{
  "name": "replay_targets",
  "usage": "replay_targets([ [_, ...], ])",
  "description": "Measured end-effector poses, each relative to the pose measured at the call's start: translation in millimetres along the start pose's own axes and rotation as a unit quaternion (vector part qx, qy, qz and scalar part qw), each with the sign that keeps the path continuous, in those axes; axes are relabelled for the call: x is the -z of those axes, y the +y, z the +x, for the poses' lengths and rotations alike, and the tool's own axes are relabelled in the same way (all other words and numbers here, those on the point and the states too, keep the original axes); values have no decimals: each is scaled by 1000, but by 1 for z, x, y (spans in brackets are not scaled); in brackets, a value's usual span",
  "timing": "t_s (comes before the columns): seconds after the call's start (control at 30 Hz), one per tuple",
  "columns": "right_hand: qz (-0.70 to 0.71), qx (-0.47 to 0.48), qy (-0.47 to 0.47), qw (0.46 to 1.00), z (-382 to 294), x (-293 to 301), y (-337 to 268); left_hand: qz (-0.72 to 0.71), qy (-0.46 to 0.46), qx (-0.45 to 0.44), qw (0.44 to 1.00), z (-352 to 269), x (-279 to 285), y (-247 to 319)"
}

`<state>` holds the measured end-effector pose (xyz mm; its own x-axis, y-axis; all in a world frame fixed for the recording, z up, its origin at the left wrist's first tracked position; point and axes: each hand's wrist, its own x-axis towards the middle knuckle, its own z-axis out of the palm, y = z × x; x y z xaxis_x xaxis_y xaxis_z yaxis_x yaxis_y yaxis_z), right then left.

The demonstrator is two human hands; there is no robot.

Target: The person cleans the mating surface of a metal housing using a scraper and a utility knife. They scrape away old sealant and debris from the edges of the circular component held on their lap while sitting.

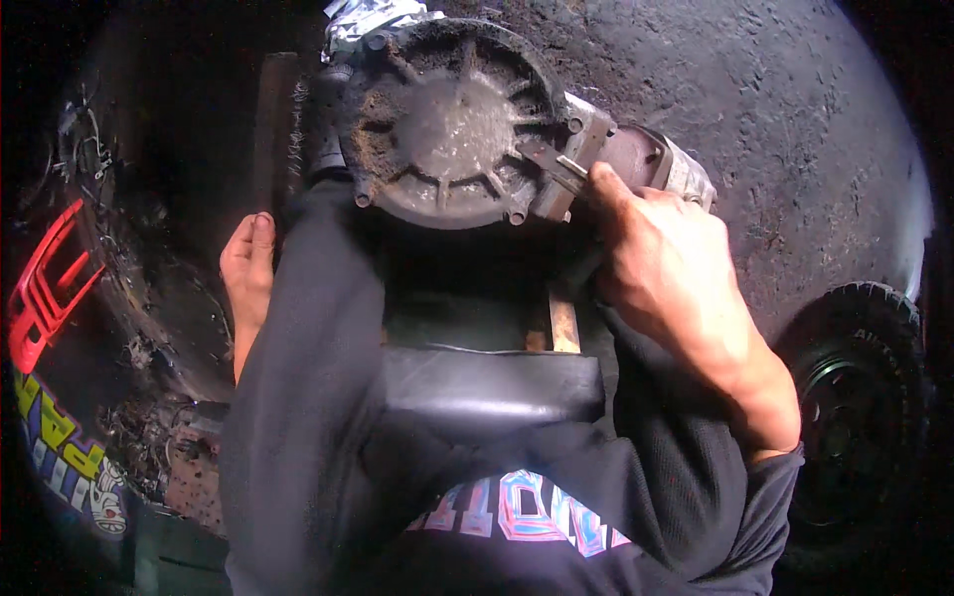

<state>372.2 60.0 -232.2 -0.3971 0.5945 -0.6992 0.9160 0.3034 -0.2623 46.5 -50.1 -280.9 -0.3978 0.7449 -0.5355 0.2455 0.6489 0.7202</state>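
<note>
A round, ribbed cast-metal housing [458, 130] lies before me, with bolt lugs around its rim and brown grime between the ribs. My right hand [663, 246] grips a thin, flat metal blade tool [555, 165], which may be a scraper. The blade reaches over a rectangular metal flange [574, 167] on the housing's right side, its tip near the rim. Whether it touches the metal is unclear. Beside my left leg is my left hand [250, 257], thumb up and fingers curled; my knee hides part of it, and I see nothing held.
A tyre on a wheel [842, 387] stands at the right. Dark, rough ground [745, 97] surrounds the housing. At left are a long dark bar [277, 127], a red plastic part [52, 287] and scattered debris [141, 350]. A black padded seat [492, 384] is between my legs.
</note>
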Motion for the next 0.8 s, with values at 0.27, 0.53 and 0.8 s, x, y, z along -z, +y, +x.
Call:
replay_targets([
  [0.27,128,34,163,978,-6,-12,33,-17,54,-4,998,-9,12,0],
  [0.53,64,89,161,981,-6,-32,31,-17,39,-13,999,-9,9,7],
  [0.8,169,126,222,952,3,-69,52,-16,35,-18,999,-11,12,5],
])
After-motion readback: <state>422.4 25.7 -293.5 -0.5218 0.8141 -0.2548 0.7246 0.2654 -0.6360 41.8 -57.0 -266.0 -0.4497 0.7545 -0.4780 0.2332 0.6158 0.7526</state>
